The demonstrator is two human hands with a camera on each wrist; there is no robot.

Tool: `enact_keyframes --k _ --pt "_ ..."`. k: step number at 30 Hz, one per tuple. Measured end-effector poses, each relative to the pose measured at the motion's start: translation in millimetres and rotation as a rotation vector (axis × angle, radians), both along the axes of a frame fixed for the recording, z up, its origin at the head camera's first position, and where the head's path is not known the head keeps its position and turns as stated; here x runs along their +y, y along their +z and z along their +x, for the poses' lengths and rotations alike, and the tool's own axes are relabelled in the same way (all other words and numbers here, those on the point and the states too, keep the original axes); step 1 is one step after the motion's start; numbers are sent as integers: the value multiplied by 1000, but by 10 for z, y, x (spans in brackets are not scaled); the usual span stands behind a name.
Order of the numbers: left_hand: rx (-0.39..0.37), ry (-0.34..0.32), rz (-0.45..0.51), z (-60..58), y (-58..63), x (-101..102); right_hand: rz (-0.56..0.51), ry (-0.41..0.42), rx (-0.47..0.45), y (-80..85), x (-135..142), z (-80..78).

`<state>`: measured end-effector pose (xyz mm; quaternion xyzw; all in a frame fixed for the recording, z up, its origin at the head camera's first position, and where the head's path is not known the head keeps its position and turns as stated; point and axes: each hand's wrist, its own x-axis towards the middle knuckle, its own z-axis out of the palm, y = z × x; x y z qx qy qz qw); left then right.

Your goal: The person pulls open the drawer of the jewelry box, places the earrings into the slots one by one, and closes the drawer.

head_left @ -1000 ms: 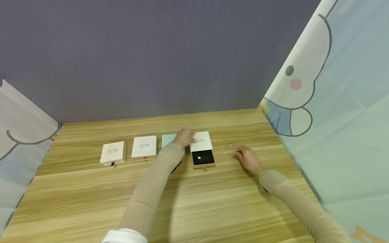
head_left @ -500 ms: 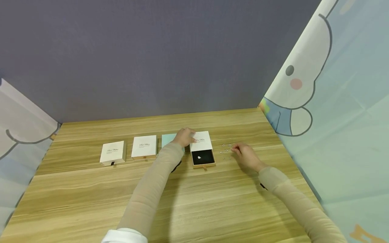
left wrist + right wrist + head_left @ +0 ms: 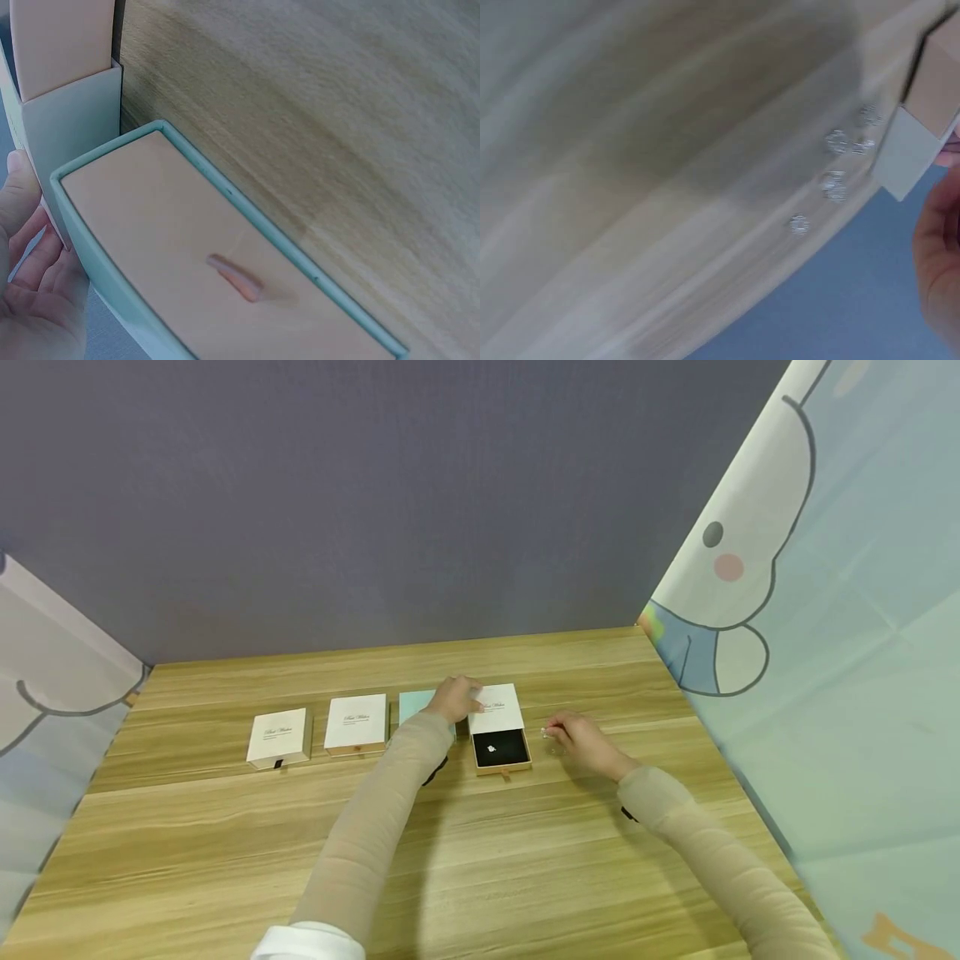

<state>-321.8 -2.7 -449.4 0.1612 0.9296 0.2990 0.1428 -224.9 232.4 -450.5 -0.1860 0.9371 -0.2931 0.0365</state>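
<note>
My left hand (image 3: 454,699) grips the side of a white drawer box (image 3: 496,708), thumb on its lid. The box's drawer (image 3: 504,769) is pulled out toward me, and a small silvery piece of jewelry (image 3: 491,749) lies on its black lining. In the left wrist view, my left hand (image 3: 37,300) curls round the box beside a mint-edged box (image 3: 225,191). My right hand (image 3: 588,743) is right of the drawer, thumb and forefinger pinching a small sparkling piece of jewelry (image 3: 543,732). In the right wrist view its fingertips are hidden; several clear sparkling pieces (image 3: 836,141) lie on the table.
A cream box (image 3: 277,735) and a white box (image 3: 356,721) stand to the left, both closed. Partly under my left arm is the mint box (image 3: 415,703). A grey wall (image 3: 420,527) backs the wooden table (image 3: 510,860), with a printed curtain (image 3: 862,693) at the right.
My right hand has moved left across the loose sparkling pieces toward the open drawer, its fingertips carrying a small bright piece. My left hand has stayed on the white box.
</note>
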Motion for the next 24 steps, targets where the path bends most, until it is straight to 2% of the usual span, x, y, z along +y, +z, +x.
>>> enact_keyframes --k 5,12,24 --pt "-4 3 9 16 18 -1 6 74 27 -1 -116 -34" --pt "-2 -2 1 25 29 -8 -43 115 39 -21 -223 -71" --pt "-5 0 -11 18 39 2 122 199 55 -20 -368 -137"
